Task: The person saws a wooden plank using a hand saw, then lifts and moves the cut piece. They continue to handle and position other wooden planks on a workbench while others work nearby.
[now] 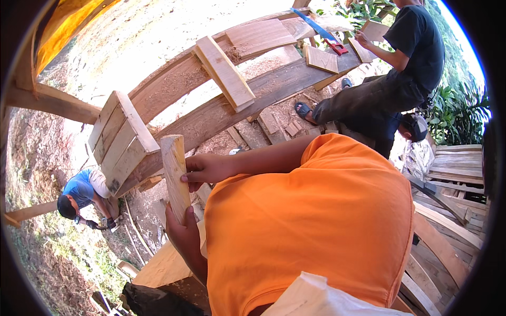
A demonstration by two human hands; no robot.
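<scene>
In front of my orange shirt (311,221) I hold a short, pale wooden board (175,168) by its edge and lower end. My left hand (183,237) is closed round the lower end, its thumb along one face. Higher up, my right hand (208,169) pinches the right edge between thumb and fingers. Part of each hand's grip is hidden behind the wood. Just beyond the board stands a box-like end of nailed planks (121,139), joined to long curved beams (263,87).
A loose plank (224,73) bridges the beams; a blue-bladed handsaw (319,26) lies farther along. At right a person in dark clothes (416,47) holds a board, beside another bending person (411,126). A person in blue (79,189) crouches at left. Stacked timber (448,226) lies at right.
</scene>
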